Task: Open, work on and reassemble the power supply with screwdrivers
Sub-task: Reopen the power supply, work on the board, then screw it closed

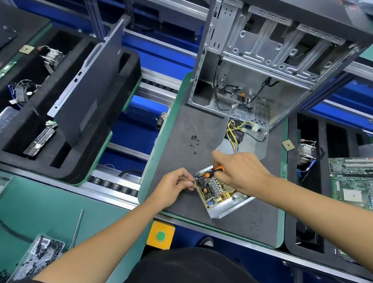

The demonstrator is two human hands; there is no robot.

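The opened power supply [220, 197] lies on the dark mat, its circuit board bare inside the metal shell. My right hand [241, 172] grips an orange-and-black screwdriver [214, 171] that lies nearly level over the board's far left corner. My left hand [174, 186] pinches the screwdriver's thin shaft at the tip, right at the shell's left edge. The power supply's metal cover [256, 143] lies just behind, with yellow and black wires [236, 129] on it. Several small black screws [194, 141] are scattered on the mat beyond my hands.
An open computer case [263, 49] stands behind the mat. A motherboard [365, 185] and a heatsink [307, 152] lie at the right. At the left are black foam trays [119, 116] holding parts and a black side panel [91, 86], a screw box [39, 256] and a yellow button box [161, 235].
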